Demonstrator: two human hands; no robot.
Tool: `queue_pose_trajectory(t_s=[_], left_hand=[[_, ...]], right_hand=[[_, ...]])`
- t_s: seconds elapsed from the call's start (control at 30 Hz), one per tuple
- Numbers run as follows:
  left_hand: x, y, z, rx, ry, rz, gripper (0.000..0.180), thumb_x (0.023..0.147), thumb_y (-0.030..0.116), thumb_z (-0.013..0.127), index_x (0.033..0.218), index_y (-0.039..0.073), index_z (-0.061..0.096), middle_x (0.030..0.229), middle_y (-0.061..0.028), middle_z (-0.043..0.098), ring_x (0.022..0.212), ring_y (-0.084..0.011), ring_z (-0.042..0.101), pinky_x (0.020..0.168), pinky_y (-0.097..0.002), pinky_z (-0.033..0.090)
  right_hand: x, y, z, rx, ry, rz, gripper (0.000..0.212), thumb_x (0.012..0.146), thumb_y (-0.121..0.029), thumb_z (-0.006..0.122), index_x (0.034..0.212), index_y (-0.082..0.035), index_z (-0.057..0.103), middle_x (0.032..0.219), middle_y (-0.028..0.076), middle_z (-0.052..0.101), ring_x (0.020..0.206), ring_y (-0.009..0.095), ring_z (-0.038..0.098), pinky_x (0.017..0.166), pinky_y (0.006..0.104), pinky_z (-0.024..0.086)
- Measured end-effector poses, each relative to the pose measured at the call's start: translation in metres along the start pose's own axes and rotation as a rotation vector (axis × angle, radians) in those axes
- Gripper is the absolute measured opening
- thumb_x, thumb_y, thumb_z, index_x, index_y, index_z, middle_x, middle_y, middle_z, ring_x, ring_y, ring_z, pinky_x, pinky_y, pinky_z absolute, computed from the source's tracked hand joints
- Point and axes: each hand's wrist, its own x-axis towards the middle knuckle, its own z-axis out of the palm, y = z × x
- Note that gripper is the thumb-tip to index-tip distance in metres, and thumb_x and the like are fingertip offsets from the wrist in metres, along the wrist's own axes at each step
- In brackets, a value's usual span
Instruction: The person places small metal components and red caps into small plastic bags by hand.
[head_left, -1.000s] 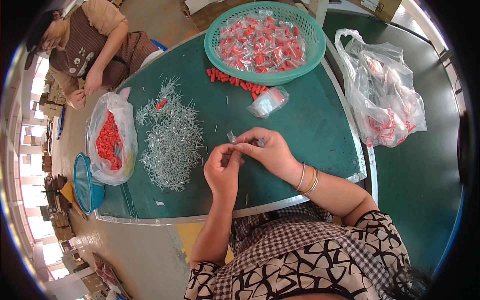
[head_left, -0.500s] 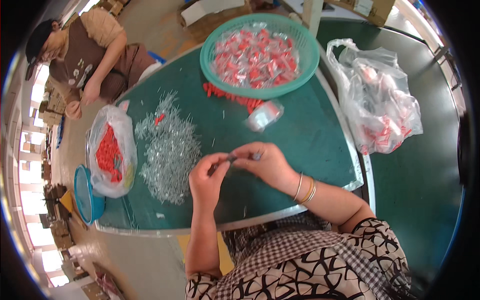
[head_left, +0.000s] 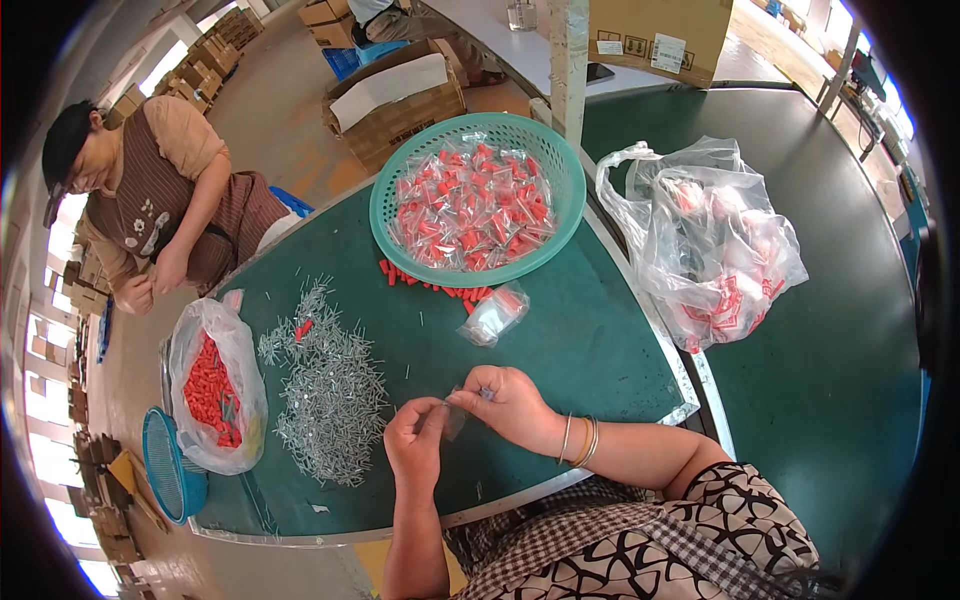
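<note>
thin bangles (head_left: 586,442), a checked apron (head_left: 590,520) and black-patterned beige sleeves (head_left: 755,512) are worn.

Left hand (head_left: 413,448) and right hand (head_left: 515,408) come together at the fingertips, each pinching thumb against forefinger. The left forearm (head_left: 413,545) stands nearly upright across the bench's near edge (head_left: 300,541); the right forearm (head_left: 635,455) slants in beside the near right corner.

A co-worker (head_left: 180,205) in a dark cap (head_left: 67,145) and striped brown apron (head_left: 130,208) sits at the left, stacked cartons (head_left: 205,68) well behind. On the floor (head_left: 275,105), an open cardboard box (head_left: 400,128) carries a white sheet (head_left: 390,92); a pale post (head_left: 569,70) stands near a larger brown carton (head_left: 640,30).
</note>
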Motion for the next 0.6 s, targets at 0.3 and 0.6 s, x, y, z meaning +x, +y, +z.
queue_pose_trajectory(t_s=[0.3,0.6], left_hand=[[0.001,0.002,0.002,-0.141,0.026,-0.01,0.007,0.089,0.0,0.065,0.096,-0.001,0.064,0.082,-0.0041,0.066,0.069,-0.01,0.062,0.065,-0.0228,0.051],[-0.004,0.006,0.001,-0.237,0.05,-0.009,0.005,0.091,0.001,0.063,0.096,-0.002,0.064,0.081,-0.0046,0.066,0.068,-0.0104,0.062,0.065,-0.0236,0.052]], right_hand=[[0.003,-0.001,0.001,0.295,-0.151,0.167,0.018,0.094,-0.021,0.066,0.092,-0.003,0.069,0.076,0.0,0.065,0.057,0.006,0.052,0.053,0.0218,0.044],[0.004,0.001,-0.002,0.233,-0.272,0.214,0.017,0.094,-0.02,0.065,0.094,-0.003,0.069,0.076,-0.002,0.064,0.058,0.003,0.052,0.05,0.0201,0.043]])
